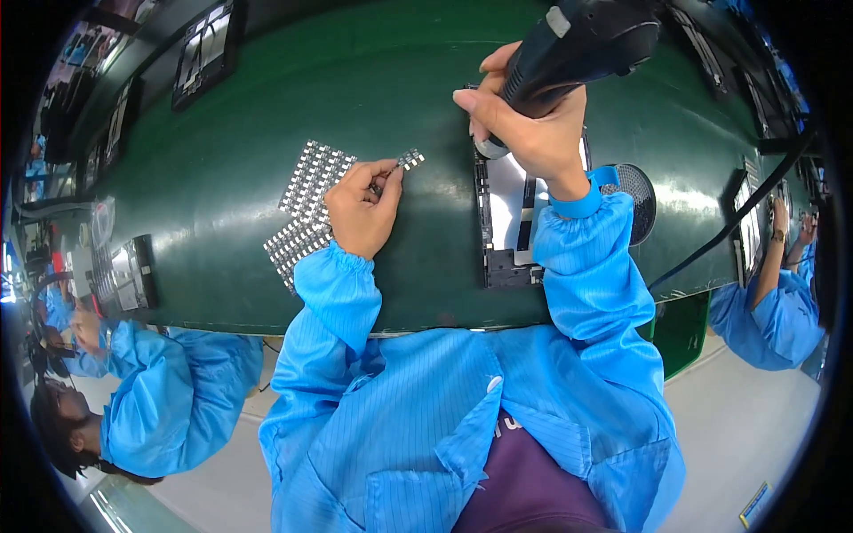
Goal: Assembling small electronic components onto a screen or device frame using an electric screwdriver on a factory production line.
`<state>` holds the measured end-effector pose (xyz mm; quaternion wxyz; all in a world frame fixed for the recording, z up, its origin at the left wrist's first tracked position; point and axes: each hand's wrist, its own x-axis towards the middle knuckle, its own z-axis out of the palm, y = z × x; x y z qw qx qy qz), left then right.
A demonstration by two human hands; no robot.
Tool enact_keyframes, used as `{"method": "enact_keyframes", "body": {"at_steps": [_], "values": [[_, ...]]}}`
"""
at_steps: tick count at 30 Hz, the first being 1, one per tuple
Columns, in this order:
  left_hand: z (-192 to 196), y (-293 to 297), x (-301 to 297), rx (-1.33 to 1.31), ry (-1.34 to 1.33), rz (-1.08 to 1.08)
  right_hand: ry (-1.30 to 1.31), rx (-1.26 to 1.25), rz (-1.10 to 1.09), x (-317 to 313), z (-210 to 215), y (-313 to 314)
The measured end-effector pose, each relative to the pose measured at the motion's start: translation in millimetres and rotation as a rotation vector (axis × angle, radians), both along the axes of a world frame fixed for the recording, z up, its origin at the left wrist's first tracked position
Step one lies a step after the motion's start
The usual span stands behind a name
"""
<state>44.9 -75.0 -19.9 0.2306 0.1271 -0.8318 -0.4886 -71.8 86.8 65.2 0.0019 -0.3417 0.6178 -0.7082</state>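
Note:
My right hand [538, 133] is wrapped round a black electric screwdriver [569, 58], its nose pointing down at the upper left corner of a flat panel device [506, 200]. This device has a black frame and a silvery white middle, and my right forearm hides part of it. My left hand [362, 209] pinches a small strip [410, 160] of black-and-white pieces between thumb and fingertips. Below and beside that hand lie overlapping sheets [311, 182] of the same small pieces. The screwdriver's tip is too hidden to make out.
A round dark dish [641, 209] stands right of the device, partly behind my sleeve. A black cable [746, 213] runs across the right side. Other panels [204, 53] stand along the green table's [426, 80] far edge. Co-workers [160, 391] in blue sit left and right.

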Motion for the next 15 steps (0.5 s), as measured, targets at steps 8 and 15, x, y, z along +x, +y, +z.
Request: {"method": "enact_keyframes", "body": {"at_steps": [8,15], "values": [[2.0,-4.5,-8.1,-0.018,0.088,0.018,-0.088,-0.071,-0.017,1.4,-3.6,-3.6],[-0.7,-3.2,-4.0,0.101,0.110,-0.016,-0.020,0.050,0.028,6.8,-3.9,1.1]]}}
